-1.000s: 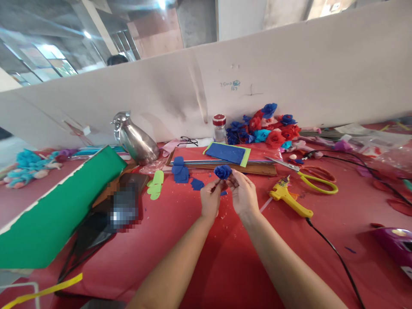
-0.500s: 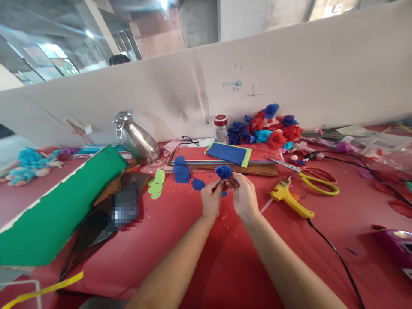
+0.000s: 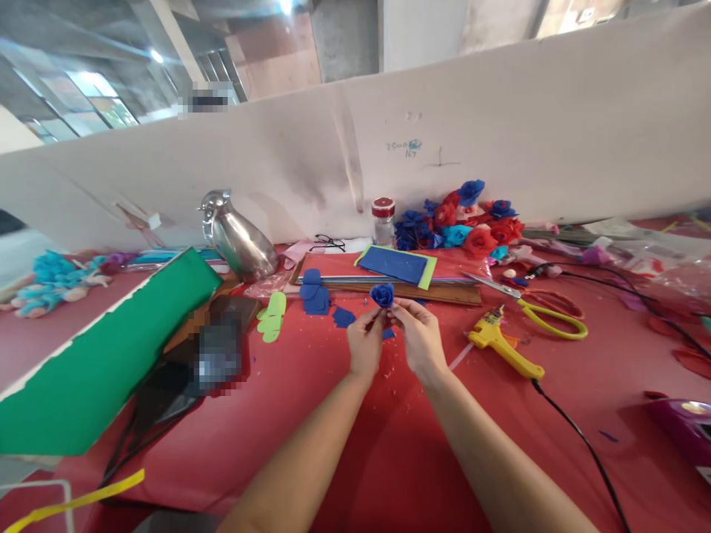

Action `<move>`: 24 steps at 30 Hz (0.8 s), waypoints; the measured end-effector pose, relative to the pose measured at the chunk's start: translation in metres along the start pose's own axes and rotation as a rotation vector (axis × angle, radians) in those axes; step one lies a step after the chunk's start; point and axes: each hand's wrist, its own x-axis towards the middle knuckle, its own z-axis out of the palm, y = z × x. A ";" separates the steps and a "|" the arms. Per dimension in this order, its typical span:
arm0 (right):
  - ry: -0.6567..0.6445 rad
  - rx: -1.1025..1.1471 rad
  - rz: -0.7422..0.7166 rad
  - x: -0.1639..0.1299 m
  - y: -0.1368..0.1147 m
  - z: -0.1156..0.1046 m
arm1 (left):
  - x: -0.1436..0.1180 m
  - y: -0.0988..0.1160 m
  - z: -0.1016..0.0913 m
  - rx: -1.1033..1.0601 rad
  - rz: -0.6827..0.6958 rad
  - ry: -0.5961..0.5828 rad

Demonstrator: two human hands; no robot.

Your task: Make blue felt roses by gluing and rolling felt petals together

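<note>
Honestly, with both the left hand and right hand pinched on that little blue rose mid-table, squeezing too hard could squash its petals.

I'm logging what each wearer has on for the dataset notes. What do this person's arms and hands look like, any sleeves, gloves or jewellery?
Both forearms are bare up to the frame's edge, with no sleeves showing. The left hand and right hand wear no gloves, and no watch, bracelet or ring can be made out at this size.
</note>
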 end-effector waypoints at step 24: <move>-0.059 -0.052 0.043 0.001 0.000 -0.002 | 0.001 -0.001 -0.003 0.090 0.040 0.013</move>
